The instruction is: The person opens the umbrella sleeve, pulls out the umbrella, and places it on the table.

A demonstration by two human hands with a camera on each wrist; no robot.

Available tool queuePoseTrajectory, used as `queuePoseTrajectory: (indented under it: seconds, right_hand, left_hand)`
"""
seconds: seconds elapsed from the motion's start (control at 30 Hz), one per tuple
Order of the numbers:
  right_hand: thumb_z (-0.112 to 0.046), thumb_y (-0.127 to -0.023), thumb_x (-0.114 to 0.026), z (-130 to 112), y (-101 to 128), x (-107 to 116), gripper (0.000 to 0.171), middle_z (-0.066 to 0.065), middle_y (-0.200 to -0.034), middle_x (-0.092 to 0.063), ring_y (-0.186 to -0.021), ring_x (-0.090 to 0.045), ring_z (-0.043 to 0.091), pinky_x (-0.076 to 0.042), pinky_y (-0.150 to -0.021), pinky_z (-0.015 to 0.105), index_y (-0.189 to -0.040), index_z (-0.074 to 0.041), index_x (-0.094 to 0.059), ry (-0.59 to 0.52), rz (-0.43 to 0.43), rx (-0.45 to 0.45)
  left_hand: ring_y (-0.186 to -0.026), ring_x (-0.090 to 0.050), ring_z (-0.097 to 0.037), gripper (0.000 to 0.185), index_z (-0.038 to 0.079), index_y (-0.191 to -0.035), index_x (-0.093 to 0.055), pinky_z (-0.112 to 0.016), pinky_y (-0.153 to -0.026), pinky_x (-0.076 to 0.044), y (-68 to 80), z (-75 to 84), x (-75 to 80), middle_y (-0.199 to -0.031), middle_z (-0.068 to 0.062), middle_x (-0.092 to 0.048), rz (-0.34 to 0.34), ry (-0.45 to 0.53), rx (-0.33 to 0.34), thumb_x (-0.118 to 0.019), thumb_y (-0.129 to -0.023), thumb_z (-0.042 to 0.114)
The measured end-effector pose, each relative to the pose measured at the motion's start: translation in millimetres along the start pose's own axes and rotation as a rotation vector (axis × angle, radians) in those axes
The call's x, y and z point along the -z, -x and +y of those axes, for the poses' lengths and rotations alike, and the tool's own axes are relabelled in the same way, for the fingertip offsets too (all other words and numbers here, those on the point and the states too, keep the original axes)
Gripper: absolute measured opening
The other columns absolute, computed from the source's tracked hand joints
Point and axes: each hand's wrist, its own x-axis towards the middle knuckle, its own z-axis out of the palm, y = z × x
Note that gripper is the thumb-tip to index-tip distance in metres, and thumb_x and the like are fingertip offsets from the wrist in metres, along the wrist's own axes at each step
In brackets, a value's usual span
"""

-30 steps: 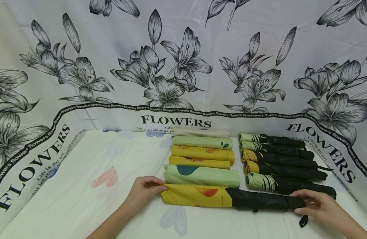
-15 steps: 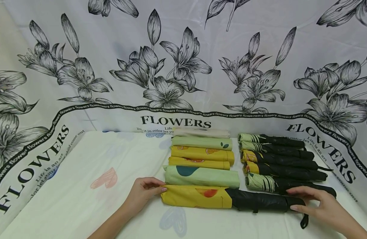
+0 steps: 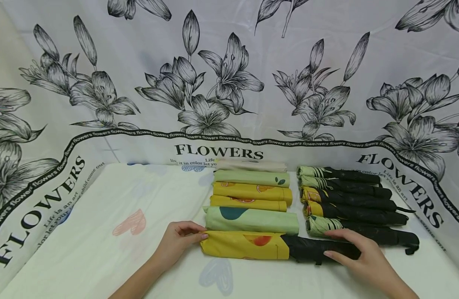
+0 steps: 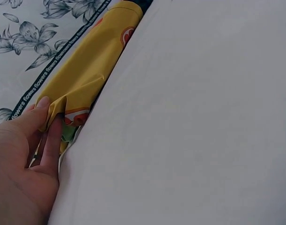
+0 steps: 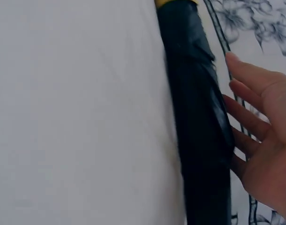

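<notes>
In the head view a yellow umbrella cover (image 3: pixel 248 245) with an orange fruit print lies on the white cloth nearest me. A folded black umbrella (image 3: pixel 308 250) sticks out of its right end. My left hand (image 3: pixel 180 245) pinches the cover's left end between thumb and fingers; the left wrist view shows the fabric creased there. My right hand (image 3: pixel 364 257) is at the black part, thumb and fingers spread. In the right wrist view its fingertips reach the umbrella's edge, some hidden behind it; contact is unclear. The hand hides the umbrella's right end in the head view.
Behind the yellow cover lies a light green cover (image 3: pixel 251 220), with yellow covers (image 3: pixel 251 191) and paler ones farther back. Several folded umbrellas (image 3: pixel 364 214) with black, green and yellow parts lie in a row at the right. A flower-printed curtain (image 3: pixel 229 83) rises behind.
My right hand has moved left along the black umbrella from its right end, uncovering the end and strap of the umbrella behind. The left hand keeps its pinch in place.
</notes>
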Motion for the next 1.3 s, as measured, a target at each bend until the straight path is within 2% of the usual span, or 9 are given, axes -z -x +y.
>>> queuePoseTrajectory:
  seconds: [0.07, 0.23, 0.4, 0.67, 0.93, 1.17, 1.3]
  right_hand:
    - [-0.015, -0.077, -0.095, -3, 0, -6, 0.051, -0.013, -0.117, -0.074, -0.112, -0.062, -0.008, -0.045, -0.093, 0.006, -0.123, -0.026, -0.076, -0.005, -0.010, 0.022]
    - [-0.025, -0.078, -0.094, -6, -1, -15, 0.054, -0.012, -0.122, -0.073, -0.114, -0.063, -0.004, -0.055, -0.090, 0.021, -0.128, -0.028, -0.073, 0.022, -0.068, 0.035]
    - [-0.033, -0.078, -0.094, -5, -4, -19, 0.058, -0.012, -0.124, -0.074, -0.114, -0.066, 0.005, -0.059, -0.090, 0.031, -0.131, -0.028, -0.072, 0.063, -0.112, 0.083]
    - [-0.041, -0.076, -0.094, -7, -4, -20, 0.059, -0.013, -0.123, -0.074, -0.112, -0.068, 0.010, -0.059, -0.088, 0.041, -0.131, -0.033, -0.072, 0.126, -0.110, 0.084]
    - [-0.041, -0.075, -0.095, -7, -5, -16, 0.054, -0.017, -0.119, -0.074, -0.111, -0.066, 0.006, -0.057, -0.089, 0.041, -0.125, -0.036, -0.074, 0.099, -0.116, 0.013]
    - [-0.033, -0.071, -0.098, 5, -1, -5, 0.054, -0.015, -0.116, -0.075, -0.109, -0.064, -0.001, -0.056, -0.087, 0.031, -0.120, -0.034, -0.076, 0.057, -0.107, -0.012]
    - [-0.032, -0.068, -0.099, 13, 3, 5, 0.054, -0.014, -0.114, -0.075, -0.108, -0.062, -0.005, -0.056, -0.084, 0.027, -0.118, -0.033, -0.076, 0.072, -0.100, -0.051]
  left_hand:
    - [-0.084, -0.072, -0.005, 0.020, -0.015, -0.103, -0.075, -0.021, -0.075, -0.061, 0.2, -0.1, 0.3, -0.093, 0.005, -0.079, -0.002, 0.001, -0.001, -0.080, -0.090, -0.001]
    - [-0.084, -0.072, -0.005, 0.019, -0.015, -0.103, -0.075, -0.021, -0.075, -0.061, 1.3, 0.0, 1.7, -0.093, 0.005, -0.079, -0.002, -0.008, -0.016, -0.079, -0.090, -0.001]
    - [-0.085, -0.072, -0.005, 0.019, -0.015, -0.103, -0.075, -0.021, -0.076, -0.061, 2.0, -1.7, 3.0, -0.093, 0.005, -0.079, -0.002, -0.002, -0.022, -0.079, -0.090, -0.002]
    - [-0.084, -0.072, -0.005, 0.019, -0.015, -0.103, -0.075, -0.021, -0.075, -0.061, 1.2, -3.2, 4.0, -0.093, 0.005, -0.079, -0.004, -0.009, -0.033, -0.079, -0.090, -0.002]
    - [-0.083, -0.071, -0.005, 0.017, -0.013, -0.103, -0.076, -0.020, -0.075, -0.060, 0.7, -4.0, 3.4, -0.093, 0.005, -0.079, -0.006, -0.022, -0.042, -0.079, -0.090, -0.002]
    - [-0.084, -0.072, -0.005, 0.018, -0.014, -0.103, -0.075, -0.021, -0.075, -0.061, 0.4, -3.3, 2.1, -0.093, 0.004, -0.079, -0.012, -0.006, -0.041, -0.079, -0.090, -0.003]
    - [-0.084, -0.073, -0.006, 0.018, -0.014, -0.103, -0.075, -0.021, -0.075, -0.061, -0.2, -2.6, 1.4, -0.093, 0.004, -0.079, -0.019, 0.002, -0.040, -0.079, -0.090, -0.003]
